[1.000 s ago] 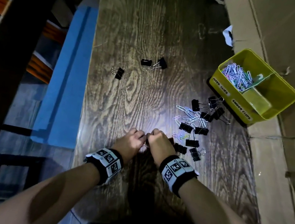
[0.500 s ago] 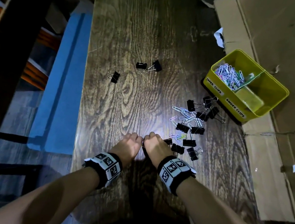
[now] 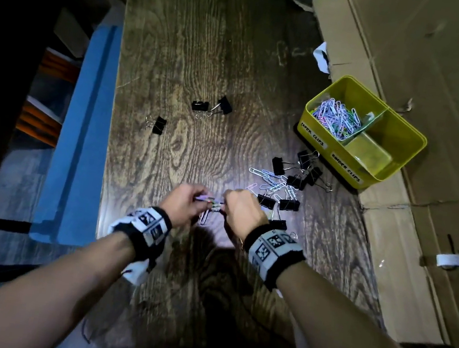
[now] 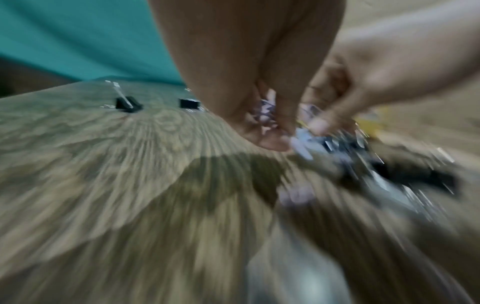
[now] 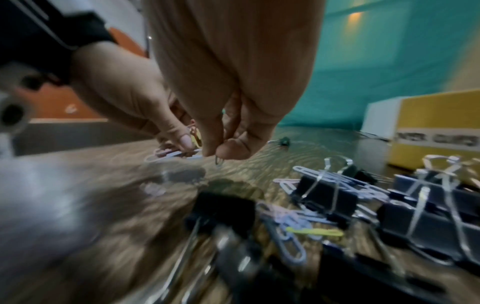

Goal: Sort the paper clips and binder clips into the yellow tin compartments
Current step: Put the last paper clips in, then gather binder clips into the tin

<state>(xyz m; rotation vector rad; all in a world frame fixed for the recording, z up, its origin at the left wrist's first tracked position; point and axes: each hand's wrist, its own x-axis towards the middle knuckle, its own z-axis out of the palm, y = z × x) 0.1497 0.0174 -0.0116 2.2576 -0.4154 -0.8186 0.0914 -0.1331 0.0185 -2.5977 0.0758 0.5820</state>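
Dark wood grain covered the bench [image 3: 210,41], which ran up the middle of the head view. Low in the centre of that frame the left hand [image 3: 182,205] and the right hand [image 3: 242,213] met just above the surface, fingers curled, each pinching an end of a small tangle of paper clips [image 3: 213,205] strung between them. In the right wrist view the thumb and forefinger tips were pressed together on a thin wire loop; the left wrist view was badly blurred (only pale clips between the fingers could be made out).

Just right of the hands lay a mixed pile of binder clips [image 3: 294,179] and loose pastel clips [image 3: 268,180], reaching toward the yellow tin [image 3: 395,177] at the right of the frame. The tin stood at the bench's right edge, partly on cardboard [image 3: 437,69]. Its upper-left compartment, labelled for paper clips, held a heap of coloured clips [image 3: 336,117]; the compartment labelled for binder clips showed only its yellow floor.

Three more black clips [image 3: 212,106] lay apart in the centre-left of the frame, two together and one alone further left. A blue board [image 3: 83,127] ran along the bench's left side.
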